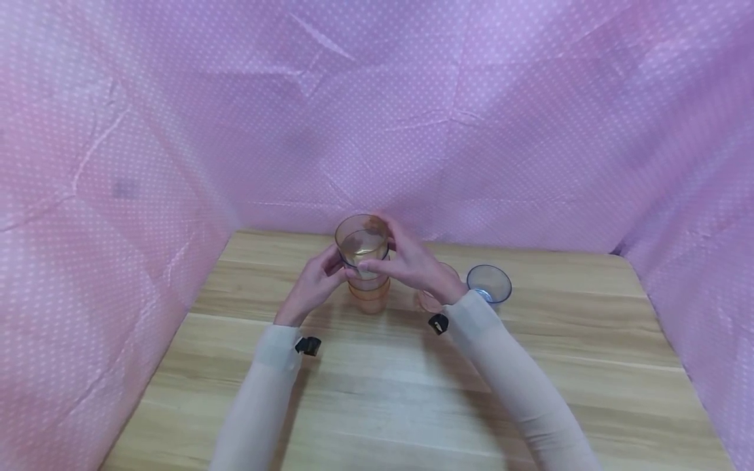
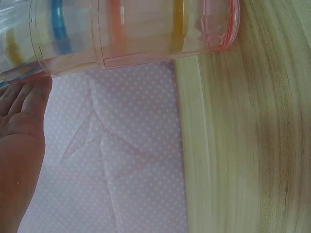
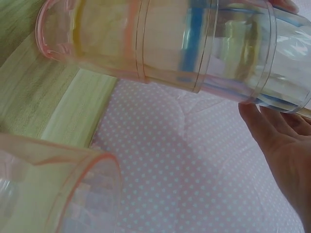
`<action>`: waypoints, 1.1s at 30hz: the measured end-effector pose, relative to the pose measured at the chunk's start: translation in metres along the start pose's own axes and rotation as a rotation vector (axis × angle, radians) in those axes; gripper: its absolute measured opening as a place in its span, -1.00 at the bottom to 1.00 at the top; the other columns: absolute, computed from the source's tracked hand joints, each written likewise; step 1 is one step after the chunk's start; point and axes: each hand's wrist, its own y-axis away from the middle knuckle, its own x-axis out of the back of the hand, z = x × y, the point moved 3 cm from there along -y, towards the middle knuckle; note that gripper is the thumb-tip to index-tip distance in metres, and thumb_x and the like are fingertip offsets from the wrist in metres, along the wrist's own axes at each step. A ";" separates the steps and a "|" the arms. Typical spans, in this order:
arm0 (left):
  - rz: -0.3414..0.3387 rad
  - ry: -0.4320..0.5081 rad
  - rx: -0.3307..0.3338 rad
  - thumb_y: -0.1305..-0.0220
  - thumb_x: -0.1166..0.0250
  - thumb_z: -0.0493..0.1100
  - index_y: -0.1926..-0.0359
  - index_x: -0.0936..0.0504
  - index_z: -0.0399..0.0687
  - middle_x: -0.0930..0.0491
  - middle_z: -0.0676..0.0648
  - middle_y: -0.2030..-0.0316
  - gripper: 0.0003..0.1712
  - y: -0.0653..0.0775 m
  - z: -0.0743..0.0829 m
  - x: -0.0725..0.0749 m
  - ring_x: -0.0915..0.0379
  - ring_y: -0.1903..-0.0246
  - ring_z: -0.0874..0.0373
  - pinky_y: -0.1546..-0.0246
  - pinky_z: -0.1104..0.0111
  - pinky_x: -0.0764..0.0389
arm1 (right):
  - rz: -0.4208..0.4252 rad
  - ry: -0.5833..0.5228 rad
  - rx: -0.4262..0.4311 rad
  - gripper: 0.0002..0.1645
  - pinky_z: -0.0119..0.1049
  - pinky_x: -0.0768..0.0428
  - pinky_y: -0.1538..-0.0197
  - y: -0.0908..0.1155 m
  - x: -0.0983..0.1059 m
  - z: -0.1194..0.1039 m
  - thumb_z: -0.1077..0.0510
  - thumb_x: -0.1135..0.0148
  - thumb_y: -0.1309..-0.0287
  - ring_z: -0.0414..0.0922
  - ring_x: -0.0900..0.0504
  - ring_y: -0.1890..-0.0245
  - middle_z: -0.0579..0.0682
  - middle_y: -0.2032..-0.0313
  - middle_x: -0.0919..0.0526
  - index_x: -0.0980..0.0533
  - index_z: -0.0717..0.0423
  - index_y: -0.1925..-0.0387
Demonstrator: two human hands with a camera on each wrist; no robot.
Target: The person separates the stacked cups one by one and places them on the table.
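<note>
A tall stack of nested clear plastic cups [image 1: 370, 302] stands upright on the wooden table, with a yellowish cup [image 1: 355, 226] on top. My left hand [image 1: 315, 284] holds the upper stack from the left, its fingers partly hidden behind the cups. From the other side my right hand [image 1: 409, 261] grips near the top cup, thumb in front and fingers at the back. Pink, yellow, orange and blue bands show through the stacked walls [image 3: 165, 46] in the right wrist view. In the left wrist view, the pinkish bottom cup [image 2: 218, 24] rests on the tabletop.
To the right of the stack stands a pink cup [image 1: 430, 302], partly covered by my right wrist. A bluish clear cup [image 1: 497, 288] stands beyond it. Pink dotted cloth [image 1: 412, 144] hangs behind the wooden table [image 1: 377, 392] and along its sides.
</note>
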 end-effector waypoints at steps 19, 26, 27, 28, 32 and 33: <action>-0.009 -0.035 -0.025 -0.41 -0.31 -0.31 -0.48 -0.31 -0.39 -0.43 -0.38 -0.37 -0.31 0.003 -0.002 -0.002 -0.34 -0.40 -0.22 -0.38 0.33 -0.45 | 0.009 -0.030 -0.024 0.07 0.06 -0.46 -0.42 0.000 -0.003 0.003 0.04 -0.58 -0.15 0.01 -0.45 -0.34 0.09 -0.37 -0.43 -0.17 0.14 -0.53; -0.021 -0.047 -0.044 -0.40 -0.30 -0.32 -0.47 -0.30 -0.41 -0.49 -0.41 -0.30 -0.30 0.001 0.001 -0.001 -0.41 -0.34 -0.23 -0.36 0.31 -0.49 | 0.027 0.003 0.027 0.06 0.07 -0.50 -0.40 -0.001 -0.002 0.001 0.08 -0.57 -0.16 0.03 -0.45 -0.35 0.11 -0.38 -0.43 -0.15 0.15 -0.53; -0.020 -0.050 -0.041 -0.40 -0.30 -0.30 -0.48 -0.30 -0.40 -0.49 -0.41 -0.29 -0.29 0.000 0.001 -0.001 -0.42 -0.34 -0.22 -0.35 0.32 -0.50 | 0.028 0.003 0.034 0.06 0.08 -0.50 -0.40 -0.001 -0.002 0.001 0.10 -0.57 -0.15 0.03 -0.44 -0.36 0.10 -0.39 -0.42 -0.15 0.15 -0.53; -0.020 -0.053 -0.039 -0.39 -0.30 -0.30 -0.48 -0.29 -0.40 -0.50 -0.40 -0.30 -0.29 0.000 0.001 0.000 -0.42 -0.34 -0.22 -0.35 0.32 -0.50 | 0.028 0.001 0.040 0.07 0.08 -0.49 -0.40 -0.001 -0.002 0.001 0.11 -0.58 -0.15 0.03 -0.43 -0.37 0.10 -0.41 -0.42 -0.15 0.15 -0.53; -0.017 -0.058 -0.029 -0.40 -0.31 -0.28 -0.49 -0.30 -0.36 -0.50 -0.39 -0.30 -0.28 0.000 0.001 0.000 -0.42 -0.34 -0.20 -0.35 0.33 -0.49 | 0.029 -0.022 0.050 0.07 0.11 -0.46 -0.42 -0.001 -0.002 0.000 0.15 -0.58 -0.14 0.04 -0.40 -0.40 0.08 -0.43 -0.40 -0.14 0.15 -0.53; -0.016 -0.060 -0.029 -0.40 -0.31 -0.29 -0.48 -0.30 -0.37 -0.50 -0.39 -0.30 -0.29 0.000 0.002 0.000 -0.42 -0.34 -0.20 -0.35 0.32 -0.50 | 0.034 -0.038 0.038 0.06 0.12 -0.45 -0.42 -0.001 -0.002 0.000 0.15 -0.58 -0.15 0.03 -0.41 -0.40 0.07 -0.43 -0.41 -0.15 0.14 -0.52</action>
